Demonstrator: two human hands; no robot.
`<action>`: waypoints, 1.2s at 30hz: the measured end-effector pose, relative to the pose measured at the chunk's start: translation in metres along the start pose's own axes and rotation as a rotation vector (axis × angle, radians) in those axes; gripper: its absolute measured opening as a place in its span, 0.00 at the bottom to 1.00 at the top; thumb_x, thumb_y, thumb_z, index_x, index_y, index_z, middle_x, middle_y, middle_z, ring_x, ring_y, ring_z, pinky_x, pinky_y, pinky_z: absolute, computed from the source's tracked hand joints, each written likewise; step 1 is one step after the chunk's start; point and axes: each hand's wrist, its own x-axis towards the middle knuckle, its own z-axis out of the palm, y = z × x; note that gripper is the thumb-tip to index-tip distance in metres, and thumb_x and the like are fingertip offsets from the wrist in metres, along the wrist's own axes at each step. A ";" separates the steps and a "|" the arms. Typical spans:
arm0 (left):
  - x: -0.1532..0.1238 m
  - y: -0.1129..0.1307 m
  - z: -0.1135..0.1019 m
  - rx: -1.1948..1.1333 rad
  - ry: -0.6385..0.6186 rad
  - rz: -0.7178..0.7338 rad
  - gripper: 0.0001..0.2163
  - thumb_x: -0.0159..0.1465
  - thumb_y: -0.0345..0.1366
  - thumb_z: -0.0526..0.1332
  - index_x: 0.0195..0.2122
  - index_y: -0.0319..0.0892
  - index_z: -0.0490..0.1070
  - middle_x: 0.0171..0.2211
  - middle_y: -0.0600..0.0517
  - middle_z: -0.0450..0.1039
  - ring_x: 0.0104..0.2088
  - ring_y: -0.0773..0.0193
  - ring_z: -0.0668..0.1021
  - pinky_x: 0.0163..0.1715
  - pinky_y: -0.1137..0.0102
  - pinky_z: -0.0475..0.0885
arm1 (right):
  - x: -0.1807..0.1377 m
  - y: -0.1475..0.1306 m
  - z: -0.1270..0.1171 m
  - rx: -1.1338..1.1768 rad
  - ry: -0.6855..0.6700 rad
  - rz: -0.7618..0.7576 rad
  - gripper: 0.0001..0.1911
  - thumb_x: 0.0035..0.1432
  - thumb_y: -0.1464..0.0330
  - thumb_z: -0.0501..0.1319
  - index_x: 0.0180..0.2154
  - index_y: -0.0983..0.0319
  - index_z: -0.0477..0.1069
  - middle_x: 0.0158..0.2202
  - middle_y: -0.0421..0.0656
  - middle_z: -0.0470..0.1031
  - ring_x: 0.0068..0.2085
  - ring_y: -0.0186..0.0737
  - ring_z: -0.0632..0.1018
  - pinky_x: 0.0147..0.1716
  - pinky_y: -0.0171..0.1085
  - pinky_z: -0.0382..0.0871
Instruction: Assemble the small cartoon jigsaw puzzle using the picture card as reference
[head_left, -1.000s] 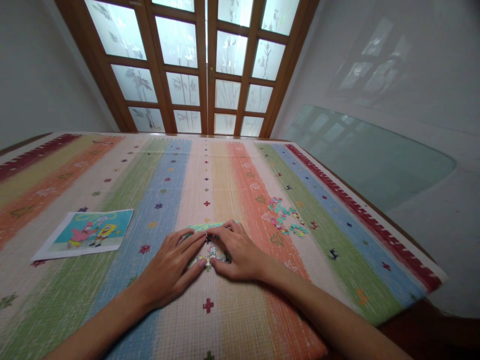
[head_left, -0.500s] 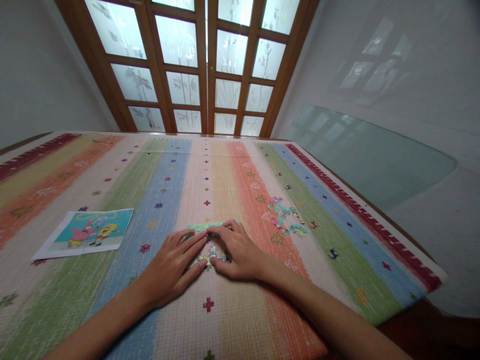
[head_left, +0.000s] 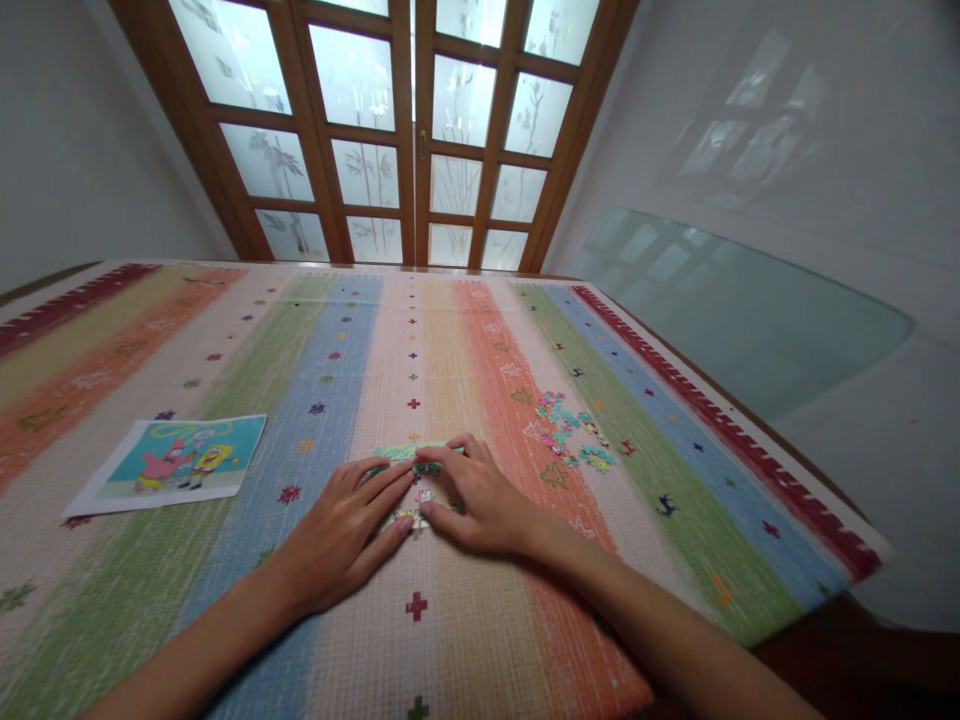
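Note:
A partly assembled jigsaw puzzle (head_left: 391,452) lies flat on the striped tablecloth, with a gap of cloth inside its frame of pieces. My left hand (head_left: 349,530) rests along its left side, fingers stretched out and thumb at the near edge. Over the right side arches my right hand (head_left: 480,502), its index fingertip at the far row and its thumb apart from it, touching pieces near the front edge. Both hands cover much of the puzzle. No piece is seen lifted.
Loose jigsaw pieces (head_left: 574,432) are scattered to the right of my right hand. A printed cartoon picture (head_left: 180,462) lies on the left. The tablecloth (head_left: 480,350) covers the table, which reaches toward wooden glass doors (head_left: 416,140). A wall stands on the right.
My right hand has shifted slightly, its thumb moving a little away from me and covering pieces at the puzzle's right side. My left hand stays nearly in place.

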 end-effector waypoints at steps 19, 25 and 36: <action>-0.001 -0.001 0.004 0.017 0.034 0.000 0.22 0.73 0.39 0.58 0.67 0.42 0.66 0.60 0.44 0.75 0.58 0.48 0.73 0.58 0.53 0.70 | 0.000 -0.001 -0.002 -0.032 -0.078 -0.007 0.26 0.64 0.65 0.63 0.62 0.61 0.67 0.57 0.48 0.76 0.57 0.54 0.67 0.58 0.51 0.61; -0.002 -0.003 0.004 0.025 0.030 0.019 0.23 0.73 0.39 0.58 0.69 0.42 0.64 0.61 0.45 0.74 0.58 0.48 0.72 0.58 0.53 0.69 | 0.000 0.000 -0.002 -0.055 -0.066 -0.034 0.24 0.64 0.67 0.63 0.61 0.62 0.68 0.57 0.47 0.77 0.56 0.54 0.68 0.58 0.51 0.61; -0.001 -0.004 0.003 0.040 0.031 0.040 0.23 0.74 0.39 0.57 0.69 0.42 0.63 0.60 0.46 0.75 0.58 0.49 0.73 0.58 0.54 0.69 | 0.002 0.008 -0.003 -0.093 0.034 -0.059 0.11 0.66 0.67 0.63 0.49 0.59 0.77 0.52 0.44 0.81 0.54 0.49 0.71 0.54 0.49 0.62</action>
